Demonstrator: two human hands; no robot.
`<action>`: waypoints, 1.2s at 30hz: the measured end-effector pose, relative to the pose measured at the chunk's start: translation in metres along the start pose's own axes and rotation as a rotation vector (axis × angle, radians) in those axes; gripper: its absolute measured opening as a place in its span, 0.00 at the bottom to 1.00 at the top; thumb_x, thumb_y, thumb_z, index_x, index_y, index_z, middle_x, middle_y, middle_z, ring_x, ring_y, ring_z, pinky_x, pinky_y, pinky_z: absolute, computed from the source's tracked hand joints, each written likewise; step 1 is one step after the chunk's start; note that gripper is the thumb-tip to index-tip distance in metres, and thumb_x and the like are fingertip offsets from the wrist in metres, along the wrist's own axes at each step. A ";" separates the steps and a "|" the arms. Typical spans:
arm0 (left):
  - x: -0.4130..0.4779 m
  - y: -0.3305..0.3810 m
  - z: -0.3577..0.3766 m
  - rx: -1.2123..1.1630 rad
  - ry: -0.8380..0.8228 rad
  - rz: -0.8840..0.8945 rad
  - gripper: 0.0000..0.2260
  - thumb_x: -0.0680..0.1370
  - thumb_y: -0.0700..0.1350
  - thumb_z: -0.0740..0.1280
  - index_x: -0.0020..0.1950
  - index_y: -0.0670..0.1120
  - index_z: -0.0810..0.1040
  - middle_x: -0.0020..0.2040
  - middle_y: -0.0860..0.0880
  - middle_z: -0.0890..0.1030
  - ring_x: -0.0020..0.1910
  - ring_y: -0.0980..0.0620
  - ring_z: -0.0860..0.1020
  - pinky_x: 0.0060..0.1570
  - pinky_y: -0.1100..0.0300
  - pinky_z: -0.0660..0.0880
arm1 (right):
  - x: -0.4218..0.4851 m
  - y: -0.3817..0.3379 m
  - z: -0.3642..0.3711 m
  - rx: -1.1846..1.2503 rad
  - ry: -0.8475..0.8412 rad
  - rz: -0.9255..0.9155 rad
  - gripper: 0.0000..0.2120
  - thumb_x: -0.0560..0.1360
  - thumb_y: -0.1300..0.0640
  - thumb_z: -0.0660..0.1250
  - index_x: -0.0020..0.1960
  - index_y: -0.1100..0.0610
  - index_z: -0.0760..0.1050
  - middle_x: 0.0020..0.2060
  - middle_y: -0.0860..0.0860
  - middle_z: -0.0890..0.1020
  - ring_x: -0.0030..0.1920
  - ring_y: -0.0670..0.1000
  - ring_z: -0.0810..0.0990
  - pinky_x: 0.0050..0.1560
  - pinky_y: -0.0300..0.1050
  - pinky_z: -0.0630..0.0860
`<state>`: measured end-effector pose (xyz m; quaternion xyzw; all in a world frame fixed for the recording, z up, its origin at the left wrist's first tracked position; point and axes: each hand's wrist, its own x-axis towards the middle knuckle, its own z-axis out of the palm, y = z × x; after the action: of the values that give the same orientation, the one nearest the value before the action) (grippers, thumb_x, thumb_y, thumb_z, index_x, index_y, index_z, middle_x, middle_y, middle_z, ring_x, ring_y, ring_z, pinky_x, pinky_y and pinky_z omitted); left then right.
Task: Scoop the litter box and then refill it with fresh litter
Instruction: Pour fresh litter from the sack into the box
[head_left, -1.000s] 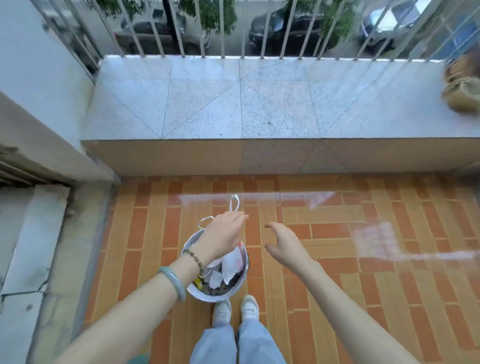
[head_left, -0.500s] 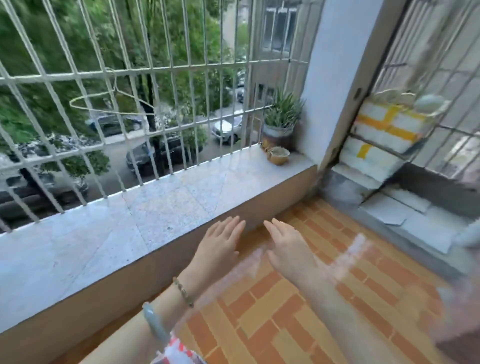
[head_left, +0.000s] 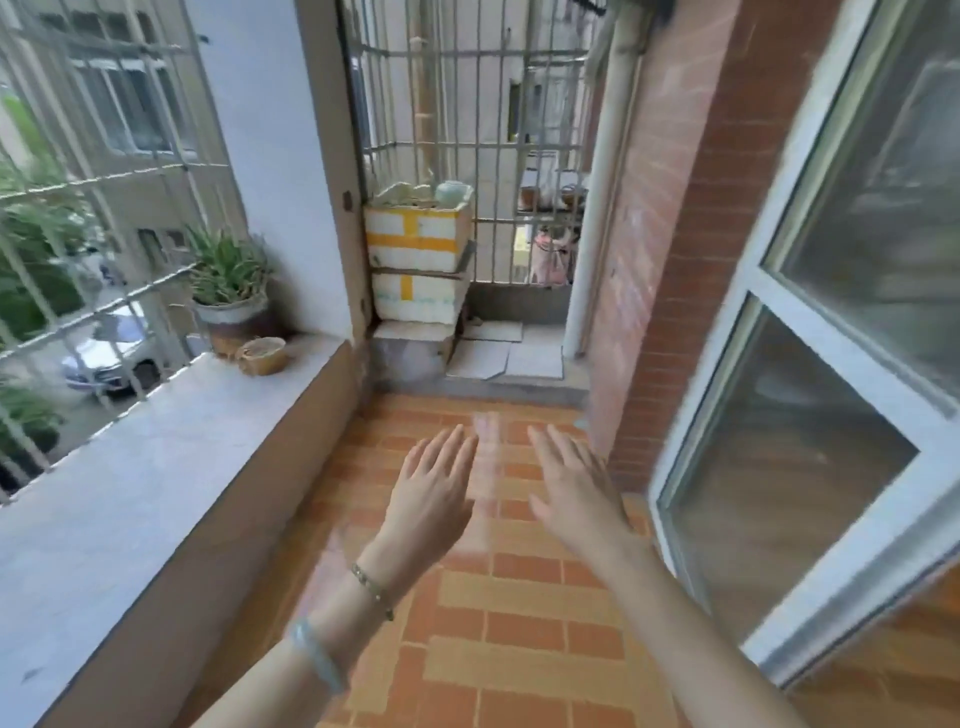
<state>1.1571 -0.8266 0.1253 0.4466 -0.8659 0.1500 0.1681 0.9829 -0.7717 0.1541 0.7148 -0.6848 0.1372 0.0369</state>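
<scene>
My left hand (head_left: 434, 493) and my right hand (head_left: 574, 486) are stretched forward side by side over the orange brick floor (head_left: 519, 649) of a balcony. Both hold nothing, with fingers extended and slightly apart. The left wrist carries a thin bracelet and a pale green bangle. No litter box, scoop or litter bag shows in this view.
A grey stone ledge (head_left: 130, 493) with railing runs along the left, bearing a potted plant (head_left: 228, 291) and a small bowl (head_left: 262, 355). Two taped white foam boxes (head_left: 418, 260) are stacked at the far end on a raised step. A white-framed window (head_left: 805, 415) and brick wall stand right.
The view has swung right from the ledge and the lined bin at my feet to the balcony's far end. My left hand let go of the bin's bag; both hands are now held out open.
</scene>
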 end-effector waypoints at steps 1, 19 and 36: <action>0.007 0.019 0.002 -0.027 0.006 0.051 0.37 0.61 0.50 0.78 0.66 0.40 0.73 0.65 0.43 0.76 0.63 0.45 0.75 0.61 0.48 0.70 | -0.016 0.016 -0.007 -0.020 -0.003 0.061 0.34 0.77 0.52 0.62 0.77 0.55 0.47 0.75 0.54 0.54 0.74 0.53 0.54 0.73 0.47 0.51; 0.101 0.385 0.010 -0.337 0.038 0.793 0.37 0.58 0.51 0.80 0.65 0.41 0.75 0.63 0.43 0.77 0.61 0.45 0.76 0.60 0.47 0.71 | -0.233 0.262 -0.099 -0.127 0.074 0.800 0.33 0.78 0.50 0.62 0.76 0.52 0.48 0.76 0.51 0.54 0.74 0.54 0.56 0.71 0.49 0.57; 0.161 0.651 0.020 -0.413 -0.032 1.078 0.38 0.55 0.48 0.80 0.63 0.42 0.76 0.62 0.42 0.77 0.61 0.44 0.76 0.60 0.47 0.71 | -0.367 0.452 -0.139 -0.233 0.112 1.208 0.34 0.73 0.51 0.68 0.74 0.54 0.58 0.72 0.55 0.64 0.70 0.57 0.65 0.68 0.51 0.63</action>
<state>0.5297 -0.5892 0.1040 -0.0976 -0.9849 0.0355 0.1385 0.5068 -0.4095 0.1355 0.1835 -0.9761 0.0954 0.0665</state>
